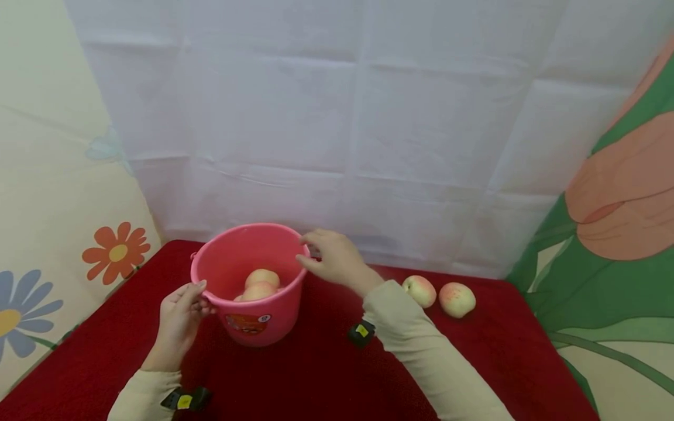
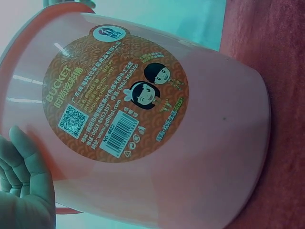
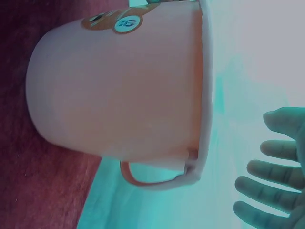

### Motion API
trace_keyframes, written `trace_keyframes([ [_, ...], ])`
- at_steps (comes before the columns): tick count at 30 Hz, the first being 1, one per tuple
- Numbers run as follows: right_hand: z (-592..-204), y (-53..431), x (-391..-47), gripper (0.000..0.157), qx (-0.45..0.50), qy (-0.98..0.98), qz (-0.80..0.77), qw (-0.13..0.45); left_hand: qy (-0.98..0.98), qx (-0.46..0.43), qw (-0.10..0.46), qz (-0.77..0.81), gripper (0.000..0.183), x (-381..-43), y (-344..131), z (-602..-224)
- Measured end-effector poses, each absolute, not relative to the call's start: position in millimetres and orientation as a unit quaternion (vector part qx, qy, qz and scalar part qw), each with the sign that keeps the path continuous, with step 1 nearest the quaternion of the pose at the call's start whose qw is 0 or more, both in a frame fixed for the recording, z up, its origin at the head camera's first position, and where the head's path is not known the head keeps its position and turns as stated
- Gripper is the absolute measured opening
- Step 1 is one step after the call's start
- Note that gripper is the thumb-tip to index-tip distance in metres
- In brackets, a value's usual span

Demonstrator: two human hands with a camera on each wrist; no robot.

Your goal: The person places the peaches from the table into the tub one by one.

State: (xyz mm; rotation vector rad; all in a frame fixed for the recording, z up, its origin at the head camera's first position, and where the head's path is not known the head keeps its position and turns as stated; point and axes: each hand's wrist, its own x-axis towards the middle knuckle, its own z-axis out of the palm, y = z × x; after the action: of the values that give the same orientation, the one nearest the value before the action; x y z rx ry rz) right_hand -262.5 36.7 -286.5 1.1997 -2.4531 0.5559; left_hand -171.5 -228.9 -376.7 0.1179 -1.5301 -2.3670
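Observation:
A pink bucket (image 1: 284,313) stands upright with a few peaches (image 1: 260,285) at its bottom. My left hand (image 1: 181,318) grips the rim on the near left side, thumb over the edge and fingers curled below it. The left wrist view shows the orange label (image 2: 116,100) on the bucket's wall. At the right side of the rim, my right hand (image 1: 337,257) holds nothing. In the right wrist view its fingers (image 3: 276,171) are spread, apart from the bucket, whose handle (image 3: 152,183) hangs at the rim.
Two more peaches, one (image 1: 419,291) beside the other (image 1: 457,300), lie on the red cloth (image 1: 316,374) to the right, close to my right sleeve. A white sheet (image 1: 342,117) hangs behind the table, with flower-patterned cloth (image 1: 621,280) at both sides.

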Motion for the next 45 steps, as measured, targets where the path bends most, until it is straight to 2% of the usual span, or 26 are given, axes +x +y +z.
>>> trace_keyframes([
  [14,-298.3,65.2,-264.2,0.025,0.428,-0.853,0.209,0.213,-0.535,0.035,0.165,-0.828,0.029,-171.1,-230.0,-376.2],
  [26,-313.9,88.6,-267.6,0.029,0.391,-0.876,0.207,0.194,-0.541,0.047,0.159,-0.825,0.031,-171.9,-230.6,-377.1],
  [38,-331.9,108.3,-273.3,0.035,0.370,-0.888,0.187,0.199,-0.532,0.040,0.155,-0.831,0.030,-170.8,-230.7,-376.6],
  [45,-344.3,120.4,-280.1,0.037,0.352,-0.903,0.169,0.179,-0.535,0.039,0.159,-0.829,0.031,-172.1,-229.3,-378.1],
])
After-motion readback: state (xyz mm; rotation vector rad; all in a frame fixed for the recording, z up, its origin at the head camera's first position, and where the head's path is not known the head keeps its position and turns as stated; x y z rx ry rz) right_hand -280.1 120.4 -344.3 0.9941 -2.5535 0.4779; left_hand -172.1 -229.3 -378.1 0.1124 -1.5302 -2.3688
